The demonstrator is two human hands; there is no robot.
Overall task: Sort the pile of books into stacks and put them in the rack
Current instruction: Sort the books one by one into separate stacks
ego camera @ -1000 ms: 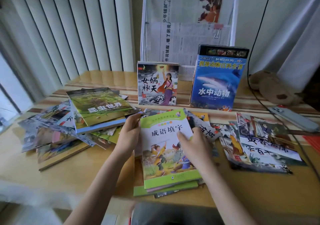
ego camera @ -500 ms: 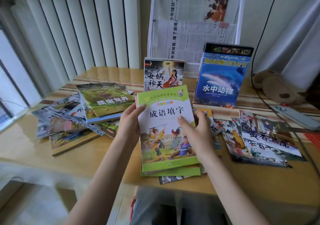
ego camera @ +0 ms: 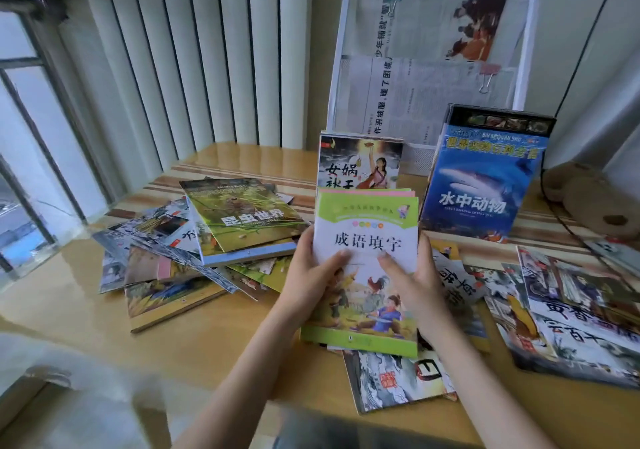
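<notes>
I hold a small stack of thin green-and-white books [ego camera: 367, 227] upright above the table. My left hand [ego camera: 311, 272] grips its left edge and my right hand [ego camera: 412, 279] grips its right edge, thumbs on the front cover. Behind it stands the white rack [ego camera: 526, 33], lined with newspaper. Two books lean at its foot: a dark illustrated one [ego camera: 360, 164] and a blue shark book [ego camera: 481, 178]. A loose pile of books [ego camera: 194, 251] lies to the left, topped by a green insect book [ego camera: 242, 213]. More books [ego camera: 571, 306] are spread on the right.
One illustrated book [ego camera: 394, 379] lies flat under my hands near the front edge of the wooden table [ego camera: 62, 296]. A brown plush toy [ego camera: 595, 199] and a black cable [ego camera: 568, 230] sit at the far right. Vertical blinds and a window are on the left.
Both hands have lifted the green-and-white stack off the table and tilted it upright, toward the rack. The book that lay beneath it is now uncovered.
</notes>
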